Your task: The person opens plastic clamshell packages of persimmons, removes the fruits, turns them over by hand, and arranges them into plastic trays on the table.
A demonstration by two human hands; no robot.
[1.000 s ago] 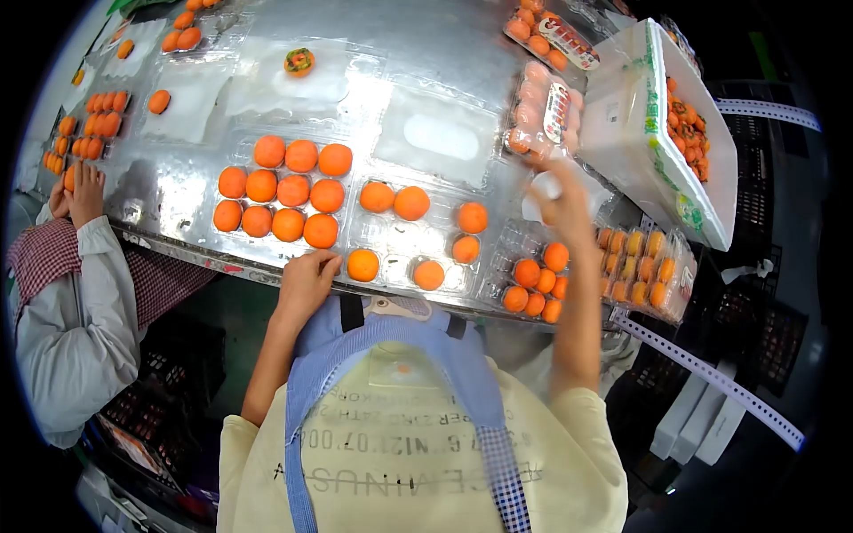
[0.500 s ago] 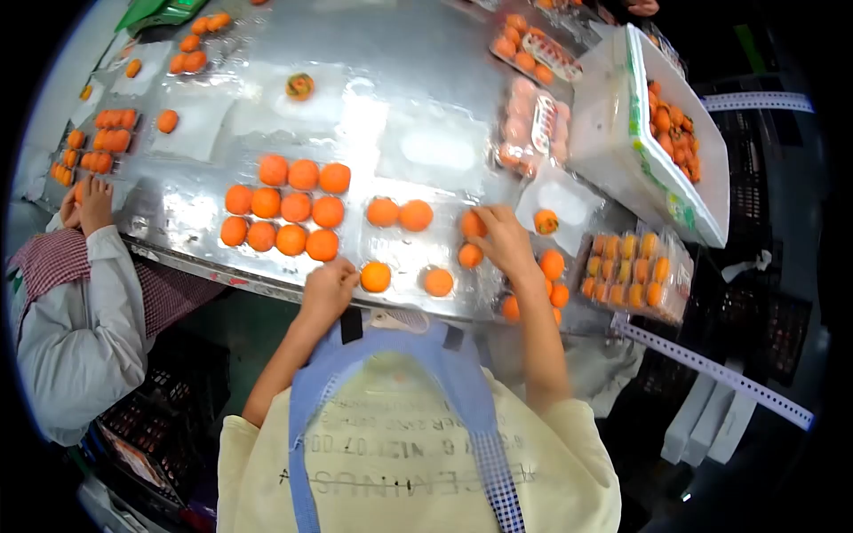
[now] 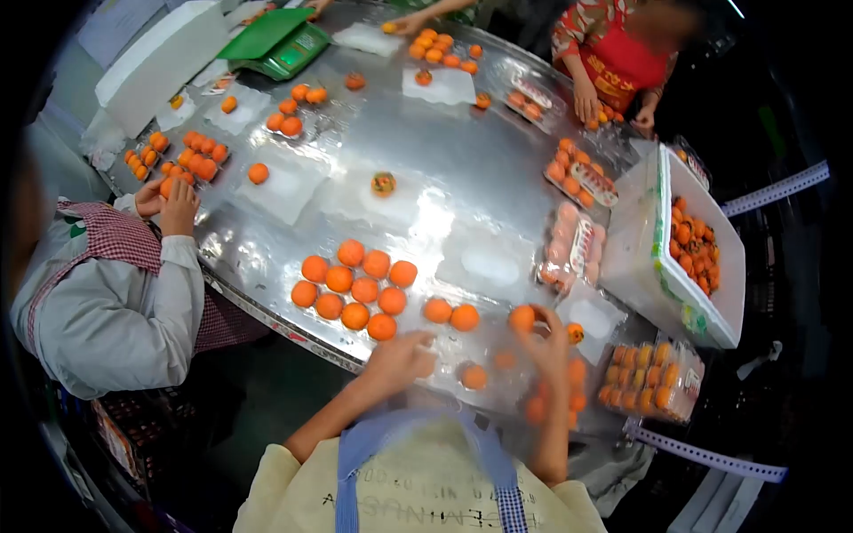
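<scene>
My right hand (image 3: 546, 342) has its fingers on an orange fruit (image 3: 522, 318) at the right end of a partly filled clear tray. Over that tray's left part is my left hand (image 3: 402, 360), blurred, its fingers curled; whether it holds anything is hidden. Two fruits (image 3: 451, 314) sit at the tray's back, and another (image 3: 474, 377) lies near the front. To the left, a tray holds several rows of orange fruits (image 3: 364, 290). A further group of fruits (image 3: 576, 382) lies right of my right hand, partly covered by my forearm.
A white foam box (image 3: 635, 240) of fruit stands at the right, near labelled packs (image 3: 582, 249) and a stacked pack (image 3: 651, 380). A co-worker (image 3: 115, 266) handles fruit at the left. Another person (image 3: 613, 62) works at the back right. A green scale (image 3: 275, 44) stands at the back left.
The view has swung, showing more of the table's far side. My right hand came from the white sheet at the right to the tray. My left hand has moved away from the filled tray's front edge.
</scene>
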